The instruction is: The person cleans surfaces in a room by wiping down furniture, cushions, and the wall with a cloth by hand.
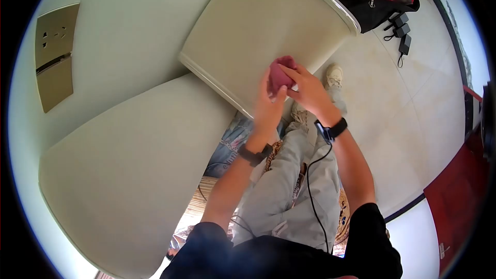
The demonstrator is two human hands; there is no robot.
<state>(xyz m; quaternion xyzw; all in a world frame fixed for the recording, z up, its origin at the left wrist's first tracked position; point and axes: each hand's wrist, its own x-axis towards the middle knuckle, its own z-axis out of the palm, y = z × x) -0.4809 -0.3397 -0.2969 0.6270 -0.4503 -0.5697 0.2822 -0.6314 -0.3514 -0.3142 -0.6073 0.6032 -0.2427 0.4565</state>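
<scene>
A small bunched pinkish-purple cloth (282, 75) is held between both hands, above the near right part of a beige, smooth-topped surface (258, 15). My left hand (269, 101) grips the cloth from its left side and is slightly blurred. On the right side, my right hand (307, 89) has its fingers over the cloth, with the thumb beneath. Both wrists wear black bands, and a cable runs down from the right one.
A second pale rounded surface (124, 175) stands at the left. A black bag (351, 0) with orange and red items lies at the top right, with black adapters (400, 32) on the tiled floor. A wall socket panel (55, 36) is at the far left.
</scene>
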